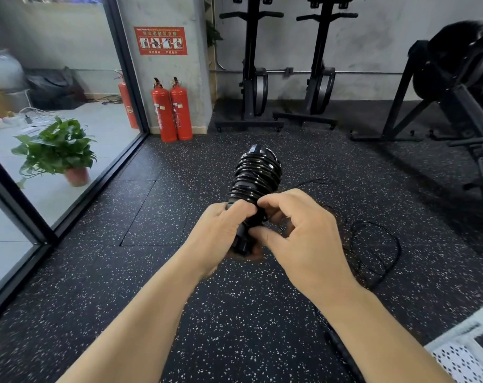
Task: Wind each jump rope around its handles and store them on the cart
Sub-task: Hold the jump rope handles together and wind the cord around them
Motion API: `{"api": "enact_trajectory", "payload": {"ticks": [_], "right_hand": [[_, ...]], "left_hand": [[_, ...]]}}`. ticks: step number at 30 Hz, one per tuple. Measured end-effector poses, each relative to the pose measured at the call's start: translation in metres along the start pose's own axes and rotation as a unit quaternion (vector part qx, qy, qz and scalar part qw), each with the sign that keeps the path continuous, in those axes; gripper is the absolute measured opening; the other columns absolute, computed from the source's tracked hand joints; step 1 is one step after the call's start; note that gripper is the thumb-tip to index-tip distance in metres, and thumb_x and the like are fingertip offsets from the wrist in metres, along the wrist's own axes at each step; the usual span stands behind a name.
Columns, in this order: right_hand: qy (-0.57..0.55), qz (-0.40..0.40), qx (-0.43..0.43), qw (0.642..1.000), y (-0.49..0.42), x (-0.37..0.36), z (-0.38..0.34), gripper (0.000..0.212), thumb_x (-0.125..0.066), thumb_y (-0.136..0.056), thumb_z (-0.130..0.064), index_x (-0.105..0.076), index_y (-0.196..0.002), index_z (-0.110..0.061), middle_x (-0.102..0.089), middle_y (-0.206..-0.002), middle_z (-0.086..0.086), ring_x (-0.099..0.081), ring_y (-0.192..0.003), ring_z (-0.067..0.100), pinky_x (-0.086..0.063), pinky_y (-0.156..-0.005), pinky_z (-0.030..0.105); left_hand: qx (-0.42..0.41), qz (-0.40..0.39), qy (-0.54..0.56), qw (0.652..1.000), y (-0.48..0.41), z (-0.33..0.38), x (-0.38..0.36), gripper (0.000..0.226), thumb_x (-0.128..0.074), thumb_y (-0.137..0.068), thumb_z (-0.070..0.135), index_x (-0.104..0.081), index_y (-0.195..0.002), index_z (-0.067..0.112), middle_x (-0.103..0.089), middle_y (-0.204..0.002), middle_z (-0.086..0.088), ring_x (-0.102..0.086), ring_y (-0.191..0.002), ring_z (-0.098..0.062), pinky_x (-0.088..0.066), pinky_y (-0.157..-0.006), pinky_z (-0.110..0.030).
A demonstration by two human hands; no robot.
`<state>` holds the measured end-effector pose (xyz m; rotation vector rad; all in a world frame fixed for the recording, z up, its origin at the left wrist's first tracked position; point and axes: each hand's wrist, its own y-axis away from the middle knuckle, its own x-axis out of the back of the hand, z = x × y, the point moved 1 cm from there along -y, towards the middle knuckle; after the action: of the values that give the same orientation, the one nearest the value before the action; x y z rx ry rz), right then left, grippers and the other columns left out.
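A glossy black jump rope wound in tight coils around its paired black handles [253,183] is held up above the speckled black rubber floor [157,217], tilted with its far end pointing away from the person. The left hand [221,233] is closed around the lower, bare end of the handles, thumb pressed on top. The right hand [298,233] pinches at the bundle's lowest coils with curled fingers, thumb reaching across below. A second loose black jump rope [373,244] lies sprawled in loops on the floor just right of the hands. A white perforated cart corner [461,352] shows at lower right; whatever it holds is out of view.
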<state>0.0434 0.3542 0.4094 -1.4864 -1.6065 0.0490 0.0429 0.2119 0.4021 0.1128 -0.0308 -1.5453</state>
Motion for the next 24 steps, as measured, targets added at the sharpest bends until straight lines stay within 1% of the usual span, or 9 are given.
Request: {"api": "enact_trajectory", "payload": {"ticks": [3,6,8,11,16,19,20,22,24], "right_hand": [[-0.011,-0.001,-0.016,1.0,0.0,-0.004,-0.001,0.038,-0.083,-0.071,-0.018,-0.065,-0.104,-0.023,-0.055,-0.093,-0.015,-0.053,-0.086,0.004,-0.043,-0.071,0.014],[-0.019,-0.011,-0.034,0.999,0.0,-0.007,-0.003,0.035,-0.084,-0.071,-0.019,-0.061,-0.098,-0.023,-0.054,-0.092,-0.015,-0.051,-0.089,0.003,-0.04,-0.073,0.014],[-0.023,-0.006,-0.037,0.999,0.001,-0.009,-0.005,0.034,-0.083,-0.07,-0.018,-0.06,-0.095,-0.023,-0.053,-0.091,-0.016,-0.05,-0.088,0.001,-0.039,-0.075,0.013],[-0.019,0.001,-0.035,0.999,0.002,-0.012,-0.009,0.032,-0.082,-0.07,-0.016,-0.06,-0.093,-0.021,-0.053,-0.09,-0.016,-0.05,-0.087,0.001,-0.039,-0.074,0.014],[-0.011,0.004,-0.032,0.999,0.002,-0.014,-0.013,0.031,-0.082,-0.07,-0.014,-0.058,-0.089,-0.022,-0.052,-0.087,-0.016,-0.05,-0.083,0.003,-0.04,-0.072,0.018],[-0.013,0.007,-0.034,0.999,0.002,-0.015,-0.013,0.03,-0.081,-0.071,-0.013,-0.058,-0.088,-0.022,-0.051,-0.086,-0.016,-0.049,-0.083,0.004,-0.04,-0.072,0.02],[-0.012,0.008,-0.033,0.999,0.002,-0.015,-0.013,0.029,-0.08,-0.072,-0.013,-0.058,-0.088,-0.021,-0.051,-0.086,-0.016,-0.049,-0.082,0.005,-0.04,-0.071,0.02],[-0.005,0.009,-0.027,1.0,0.002,-0.017,-0.011,0.026,-0.08,-0.073,-0.013,-0.058,-0.087,-0.02,-0.05,-0.085,-0.015,-0.048,-0.079,0.006,-0.04,-0.069,0.021],[0.006,0.008,-0.02,1.0,0.002,-0.018,-0.011,0.025,-0.079,-0.074,-0.013,-0.058,-0.086,-0.019,-0.05,-0.084,-0.014,-0.047,-0.077,0.007,-0.041,-0.068,0.022]], "left_hand": [[-0.002,-0.011,-0.015,1.0,-0.001,-0.001,0.005,0.028,-0.053,-0.093,0.016,-0.06,-0.1,-0.01,-0.062,-0.073,-0.018,-0.06,-0.053,-0.027,-0.054,-0.053,-0.032],[0.0,-0.019,-0.038,0.999,-0.002,-0.003,0.009,0.046,-0.058,-0.078,0.025,-0.057,-0.102,-0.013,-0.062,-0.076,-0.017,-0.061,-0.057,-0.029,-0.054,-0.061,-0.039],[-0.002,-0.022,-0.038,0.999,-0.001,-0.003,0.011,0.043,-0.058,-0.072,0.027,-0.06,-0.097,-0.009,-0.063,-0.075,-0.017,-0.062,-0.058,-0.031,-0.055,-0.062,-0.042],[-0.008,-0.02,-0.021,1.0,0.0,-0.002,0.012,0.031,-0.057,-0.07,0.025,-0.062,-0.088,0.0,-0.062,-0.069,-0.013,-0.06,-0.052,-0.029,-0.055,-0.051,-0.035],[0.02,-0.022,0.005,1.0,0.0,-0.003,0.016,0.037,-0.047,-0.062,0.029,-0.056,-0.083,-0.001,-0.051,-0.078,-0.025,-0.057,-0.054,-0.032,-0.054,-0.053,-0.034],[0.017,-0.037,0.011,0.999,-0.001,-0.003,0.016,0.045,-0.055,-0.054,0.035,-0.055,-0.084,0.001,-0.049,-0.08,-0.024,-0.057,-0.056,-0.032,-0.055,-0.053,-0.035],[0.015,-0.037,0.006,0.999,-0.001,-0.004,0.016,0.045,-0.055,-0.054,0.035,-0.055,-0.084,0.001,-0.049,-0.079,-0.024,-0.058,-0.055,-0.032,-0.055,-0.053,-0.035],[0.009,-0.035,-0.013,0.999,-0.002,-0.005,0.016,0.037,-0.05,-0.063,0.03,-0.055,-0.084,0.0,-0.052,-0.077,-0.026,-0.059,-0.054,-0.031,-0.055,-0.053,-0.035],[0.003,-0.032,-0.025,0.999,-0.003,-0.005,0.015,0.036,-0.046,-0.067,0.028,-0.056,-0.085,-0.001,-0.055,-0.074,-0.026,-0.059,-0.053,-0.03,-0.054,-0.051,-0.034]]}}
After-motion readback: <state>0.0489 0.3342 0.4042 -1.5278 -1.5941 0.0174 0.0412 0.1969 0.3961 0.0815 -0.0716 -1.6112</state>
